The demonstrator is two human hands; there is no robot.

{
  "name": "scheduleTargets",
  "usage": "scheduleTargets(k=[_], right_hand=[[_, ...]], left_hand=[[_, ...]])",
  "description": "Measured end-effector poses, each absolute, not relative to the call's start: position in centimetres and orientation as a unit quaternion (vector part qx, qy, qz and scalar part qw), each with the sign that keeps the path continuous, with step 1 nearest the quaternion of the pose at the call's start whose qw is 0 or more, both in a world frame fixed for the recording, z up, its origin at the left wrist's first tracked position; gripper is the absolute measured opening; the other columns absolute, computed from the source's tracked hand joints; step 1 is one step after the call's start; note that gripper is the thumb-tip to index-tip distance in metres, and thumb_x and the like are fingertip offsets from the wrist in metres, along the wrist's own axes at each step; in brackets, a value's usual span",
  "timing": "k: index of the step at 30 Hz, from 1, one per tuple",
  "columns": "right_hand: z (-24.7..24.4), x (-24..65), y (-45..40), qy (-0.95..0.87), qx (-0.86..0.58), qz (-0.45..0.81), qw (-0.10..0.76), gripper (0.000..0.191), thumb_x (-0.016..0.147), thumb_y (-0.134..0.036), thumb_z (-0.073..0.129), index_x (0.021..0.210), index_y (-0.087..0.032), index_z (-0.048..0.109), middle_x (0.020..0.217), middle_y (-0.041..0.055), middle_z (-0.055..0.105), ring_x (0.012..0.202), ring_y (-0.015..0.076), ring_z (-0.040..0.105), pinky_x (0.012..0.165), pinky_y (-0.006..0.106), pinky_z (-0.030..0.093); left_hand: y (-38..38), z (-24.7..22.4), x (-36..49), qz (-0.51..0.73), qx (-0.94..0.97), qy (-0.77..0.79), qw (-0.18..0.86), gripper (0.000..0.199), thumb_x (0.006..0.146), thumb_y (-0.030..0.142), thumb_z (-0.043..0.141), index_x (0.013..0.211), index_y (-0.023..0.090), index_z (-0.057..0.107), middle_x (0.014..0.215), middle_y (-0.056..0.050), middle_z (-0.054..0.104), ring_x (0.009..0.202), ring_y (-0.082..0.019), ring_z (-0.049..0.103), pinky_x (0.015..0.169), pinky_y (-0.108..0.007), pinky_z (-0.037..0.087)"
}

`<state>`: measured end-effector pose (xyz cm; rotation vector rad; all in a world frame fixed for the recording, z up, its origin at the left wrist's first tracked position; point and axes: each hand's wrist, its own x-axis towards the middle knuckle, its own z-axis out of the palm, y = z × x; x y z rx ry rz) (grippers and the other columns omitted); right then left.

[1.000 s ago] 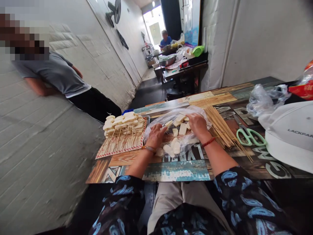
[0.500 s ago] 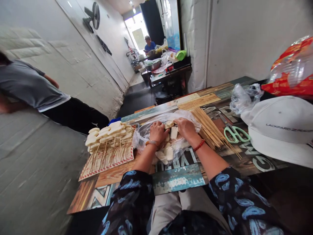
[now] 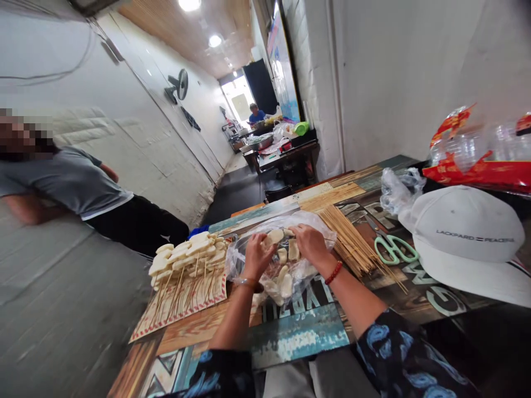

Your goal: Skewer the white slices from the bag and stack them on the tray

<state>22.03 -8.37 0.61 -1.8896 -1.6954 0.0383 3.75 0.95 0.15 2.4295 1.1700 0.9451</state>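
My left hand (image 3: 259, 255) grips a pale oval food slice (image 3: 274, 239) over an opened clear plastic bag (image 3: 236, 260). My right hand (image 3: 309, 243) is closed on a thin bamboo skewer, mostly hidden by its fingers, whose other end meets the slices between the hands. Loose pale slices (image 3: 285, 282) lie on the bag below both hands. To the left, skewered slices (image 3: 186, 254) are piled up, their sticks pointing toward me over a striped paper sheet (image 3: 166, 309). A bundle of bare bamboo skewers (image 3: 346, 240) lies just right of my right hand.
Green-handled scissors (image 3: 396, 250) and a white cap (image 3: 468, 232) rest on the right of the patterned table (image 3: 298, 337). Behind them are a crumpled plastic bag (image 3: 400, 188) and a red package (image 3: 477, 166). A person (image 3: 95, 182) stands at left; another (image 3: 256, 115) sits far back.
The view has tilted up. My left hand has lifted from the loose slices and now holds one up toward the skewer in my right hand.
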Motion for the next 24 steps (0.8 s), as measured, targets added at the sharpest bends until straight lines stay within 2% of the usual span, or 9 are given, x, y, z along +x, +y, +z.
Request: scheduleTargets(k=[2, 4, 7, 12, 15, 18, 21, 24], right_hand=[[0.7, 21.9, -8.7, -0.637, -0.71, 0.011, 0.299, 0.039, 0.102, -0.019, 0.037, 0.129, -0.02, 0.065, 0.112, 0.0119, 0.07, 0.102, 0.0216, 0.064, 0.085, 0.026, 0.045], [0.8, 21.9, -9.1, -0.633, -0.712, 0.008, 0.304, 0.041, 0.103, -0.021, 0.034, 0.132, -0.019, 0.063, 0.114, 0.0127, 0.07, 0.103, 0.0223, 0.064, 0.086, 0.027, 0.045], [1.0, 21.7, -9.4, -0.63, -0.706, 0.0, 0.324, 0.043, 0.104, -0.021, 0.032, 0.137, -0.018, 0.06, 0.117, 0.0126, 0.069, 0.105, 0.0221, 0.063, 0.09, 0.027, 0.044], [1.2, 20.6, -9.7, -0.666, -0.674, 0.013, 0.318, 0.041, 0.105, -0.029, 0.033, 0.129, -0.02, 0.066, 0.114, 0.0106, 0.071, 0.101, 0.0206, 0.064, 0.087, 0.026, 0.045], [0.9, 20.0, -9.8, -0.681, -0.67, 0.021, 0.295, 0.039, 0.104, -0.033, 0.036, 0.126, -0.021, 0.067, 0.113, 0.0101, 0.072, 0.1, 0.0206, 0.065, 0.085, 0.026, 0.046], [0.6, 19.8, -9.9, -0.683, -0.663, 0.021, 0.306, 0.038, 0.104, -0.034, 0.039, 0.124, -0.02, 0.068, 0.115, 0.01, 0.072, 0.103, 0.021, 0.065, 0.088, 0.027, 0.046], [0.6, 19.7, -10.0, -0.685, -0.645, 0.022, 0.338, 0.036, 0.103, -0.032, 0.042, 0.121, -0.018, 0.069, 0.114, 0.0092, 0.073, 0.104, 0.0198, 0.066, 0.091, 0.026, 0.047], [0.6, 19.6, -10.2, -0.688, -0.635, 0.018, 0.35, 0.033, 0.103, -0.033, 0.044, 0.118, -0.018, 0.07, 0.113, 0.0083, 0.074, 0.103, 0.0194, 0.067, 0.091, 0.026, 0.048]], left_hand=[[-0.6, 0.1, 2.9, 0.376, 0.769, 0.405, 0.322, 0.032, 0.077, 0.037, 0.068, 0.1, 0.018, 0.057, 0.094, -0.006, 0.066, 0.08, -0.019, 0.065, 0.068, -0.031, 0.053], [-2.0, -0.1, 2.7, 0.412, 0.684, 0.38, 0.466, 0.042, 0.074, 0.041, 0.071, 0.105, 0.02, 0.051, 0.095, -0.003, 0.065, 0.074, -0.016, 0.065, 0.063, -0.027, 0.052], [-3.2, -0.2, 2.9, 0.426, 0.618, 0.347, 0.562, 0.051, 0.068, 0.037, 0.078, 0.106, 0.021, 0.048, 0.098, -0.003, 0.065, 0.076, -0.014, 0.065, 0.064, -0.026, 0.052], [-3.4, -1.2, 3.2, 0.448, 0.578, 0.326, 0.599, 0.053, 0.067, 0.032, 0.082, 0.107, 0.021, 0.05, 0.104, -0.005, 0.065, 0.084, -0.015, 0.064, 0.063, -0.022, 0.052], [-3.6, -1.9, 3.2, 0.449, 0.591, 0.31, 0.595, 0.051, 0.068, 0.034, 0.082, 0.106, 0.021, 0.05, 0.102, -0.003, 0.065, 0.087, -0.015, 0.064, 0.07, -0.024, 0.052], [-3.9, -1.8, 3.1, 0.441, 0.604, 0.285, 0.6, 0.051, 0.069, 0.034, 0.083, 0.108, 0.021, 0.052, 0.101, -0.002, 0.065, 0.091, -0.016, 0.064, 0.079, -0.027, 0.052], [-4.0, -1.1, 3.1, 0.425, 0.572, 0.287, 0.64, 0.05, 0.07, 0.034, 0.082, 0.111, 0.02, 0.057, 0.104, -0.003, 0.067, 0.087, -0.015, 0.064, 0.073, -0.025, 0.053], [-4.2, -0.5, 3.0, 0.392, 0.531, 0.296, 0.691, 0.045, 0.069, 0.036, 0.083, 0.105, 0.016, 0.065, 0.094, -0.003, 0.068, 0.074, -0.012, 0.063, 0.065, -0.022, 0.052]])
